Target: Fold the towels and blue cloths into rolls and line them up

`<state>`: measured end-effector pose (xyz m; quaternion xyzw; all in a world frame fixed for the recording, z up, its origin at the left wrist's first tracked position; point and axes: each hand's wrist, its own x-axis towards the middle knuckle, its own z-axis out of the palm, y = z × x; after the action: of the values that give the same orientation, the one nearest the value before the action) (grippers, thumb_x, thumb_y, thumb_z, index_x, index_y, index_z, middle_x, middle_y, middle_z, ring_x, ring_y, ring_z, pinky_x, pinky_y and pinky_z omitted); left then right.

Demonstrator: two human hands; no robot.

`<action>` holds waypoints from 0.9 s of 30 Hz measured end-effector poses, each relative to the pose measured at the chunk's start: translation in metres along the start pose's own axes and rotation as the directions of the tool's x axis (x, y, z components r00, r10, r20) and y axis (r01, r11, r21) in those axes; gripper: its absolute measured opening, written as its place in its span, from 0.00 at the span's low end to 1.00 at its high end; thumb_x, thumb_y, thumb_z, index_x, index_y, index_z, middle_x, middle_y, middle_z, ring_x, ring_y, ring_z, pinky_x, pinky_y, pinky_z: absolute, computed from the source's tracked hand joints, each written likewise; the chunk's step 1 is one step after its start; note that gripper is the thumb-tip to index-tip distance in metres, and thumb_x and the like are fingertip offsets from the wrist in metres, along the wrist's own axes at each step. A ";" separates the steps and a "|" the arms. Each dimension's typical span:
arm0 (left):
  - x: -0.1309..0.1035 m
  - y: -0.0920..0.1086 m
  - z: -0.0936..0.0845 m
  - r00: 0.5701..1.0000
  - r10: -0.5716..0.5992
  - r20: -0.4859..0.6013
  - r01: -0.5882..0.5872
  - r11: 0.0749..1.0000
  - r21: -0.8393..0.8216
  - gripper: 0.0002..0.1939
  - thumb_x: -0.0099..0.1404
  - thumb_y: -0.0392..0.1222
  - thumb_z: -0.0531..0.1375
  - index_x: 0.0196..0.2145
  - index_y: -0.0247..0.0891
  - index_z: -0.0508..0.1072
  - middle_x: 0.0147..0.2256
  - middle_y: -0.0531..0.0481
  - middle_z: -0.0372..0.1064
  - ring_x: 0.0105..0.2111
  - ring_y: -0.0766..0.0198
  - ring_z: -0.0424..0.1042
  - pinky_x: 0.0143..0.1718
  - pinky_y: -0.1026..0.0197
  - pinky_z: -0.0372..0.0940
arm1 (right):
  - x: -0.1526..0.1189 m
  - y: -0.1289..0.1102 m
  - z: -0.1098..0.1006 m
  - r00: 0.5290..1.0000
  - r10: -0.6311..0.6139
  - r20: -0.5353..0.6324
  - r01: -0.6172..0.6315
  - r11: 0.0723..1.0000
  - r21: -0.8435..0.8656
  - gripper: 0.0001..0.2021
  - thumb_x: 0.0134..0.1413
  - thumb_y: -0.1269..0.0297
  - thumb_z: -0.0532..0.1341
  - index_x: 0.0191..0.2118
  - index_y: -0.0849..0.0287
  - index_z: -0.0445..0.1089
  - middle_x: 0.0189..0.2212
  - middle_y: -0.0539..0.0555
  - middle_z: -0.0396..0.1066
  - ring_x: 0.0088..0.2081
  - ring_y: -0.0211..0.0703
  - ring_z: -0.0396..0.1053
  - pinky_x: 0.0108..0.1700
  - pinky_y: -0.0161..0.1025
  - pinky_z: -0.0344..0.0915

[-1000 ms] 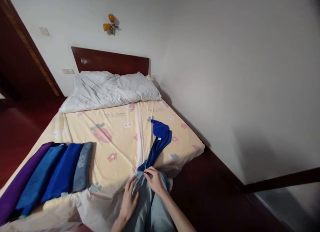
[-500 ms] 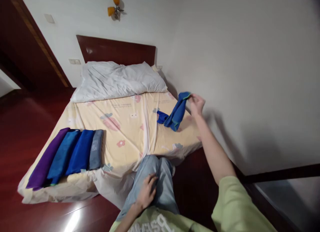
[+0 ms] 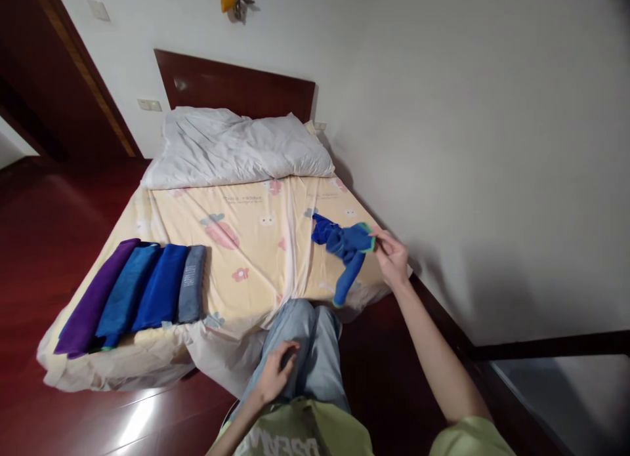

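Note:
My right hand (image 3: 391,252) pinches the green-edged border of a crumpled blue towel (image 3: 347,246) over the right side of the bed. One part of the towel hangs down towards the bed's front edge. Touching it on the left is a darker blue crumpled cloth (image 3: 325,228); whether the two are joined I cannot tell. My left hand (image 3: 278,374) is over my left thigh, with loosely bent fingers apart and nothing in them. On the bed's left side, folded towels lie side by side: purple (image 3: 101,295), teal-blue (image 3: 128,289), royal blue (image 3: 160,287) and grey (image 3: 191,284).
The bed (image 3: 256,272) has a cream patterned sheet, and a white quilt (image 3: 241,151) lies by the dark red headboard (image 3: 236,82). A pale wall (image 3: 472,154) runs along the right. Dark red floor (image 3: 63,213) shows at the left.
My right hand has come down and nearer to me with the towel, whose lower part now swings towards the front edge. My left hand has shifted slightly left on my thigh. The view has tilted slightly.

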<state>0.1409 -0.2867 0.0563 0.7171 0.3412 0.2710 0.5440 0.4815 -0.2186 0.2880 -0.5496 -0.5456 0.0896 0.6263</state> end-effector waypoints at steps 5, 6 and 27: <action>0.013 0.018 -0.016 0.984 -0.071 -0.164 0.034 0.975 -0.220 0.21 0.71 0.55 0.56 0.52 0.39 0.72 0.51 0.40 0.74 0.52 0.53 0.74 0.53 0.51 0.71 | -0.063 -0.008 0.049 0.825 0.135 0.549 -0.179 0.983 0.026 0.11 0.62 0.58 0.62 0.39 0.60 0.77 0.40 0.58 0.73 0.41 0.42 0.75 0.46 0.37 0.74; 0.016 0.023 -0.018 0.980 -0.080 -0.182 0.033 0.968 -0.250 0.23 0.70 0.56 0.57 0.55 0.38 0.70 0.53 0.39 0.73 0.53 0.53 0.74 0.54 0.51 0.71 | -0.077 -0.009 0.061 0.764 0.141 0.629 -0.195 0.981 0.017 0.10 0.63 0.60 0.61 0.39 0.60 0.78 0.40 0.58 0.73 0.41 0.42 0.75 0.46 0.38 0.74; 0.038 0.044 -0.059 0.920 0.000 -0.393 -0.016 0.999 -0.037 0.19 0.72 0.54 0.55 0.39 0.36 0.76 0.43 0.43 0.70 0.42 0.58 0.74 0.43 0.57 0.73 | -0.134 0.007 0.046 0.733 0.333 0.593 -0.329 0.937 -0.119 0.15 0.62 0.59 0.62 0.50 0.61 0.72 0.34 0.50 0.66 0.30 0.33 0.66 0.36 0.30 0.69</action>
<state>0.1283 -0.2299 0.1145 0.6388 0.4350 0.4181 0.4773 0.3968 -0.2846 0.1948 -0.5821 -0.6102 0.3686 0.3912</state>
